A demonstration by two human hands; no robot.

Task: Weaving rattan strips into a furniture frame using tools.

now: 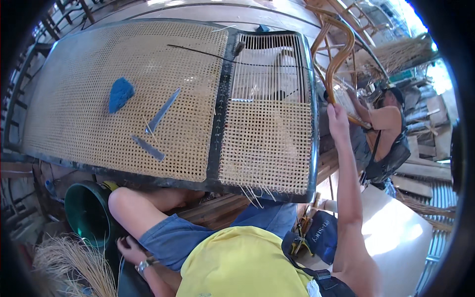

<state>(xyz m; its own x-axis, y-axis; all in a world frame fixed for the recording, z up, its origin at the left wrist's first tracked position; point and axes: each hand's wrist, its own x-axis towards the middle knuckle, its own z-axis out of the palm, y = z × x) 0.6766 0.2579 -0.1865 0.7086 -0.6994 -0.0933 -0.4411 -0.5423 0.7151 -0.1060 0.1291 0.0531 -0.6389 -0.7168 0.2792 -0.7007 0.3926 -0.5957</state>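
A long dark-framed panel of woven cane [133,59] lies across in front of me. In its right section the cane weave [267,143] covers the near part, with parallel strands [267,49] stretched over the far part. My right hand [338,121] reaches past the panel's right edge, its fingers closed at the low end of a curved rattan chair frame [339,59]. My left hand [131,251] is low beside my thigh, fingers apart and slightly bent, near a dark green bucket [86,210]. On the panel lie a blue sponge-like lump [120,95], a pointed blade [163,111] and a shorter flat metal strip [148,148].
A thin dark rod [198,51] crosses the panel's far right. Loose cane strands [69,262] are bundled at lower left. At right, a co-worker [388,119] sits near the rattan frame. A dark blue bag [321,237] lies by my right side, next to a pale board [396,242].
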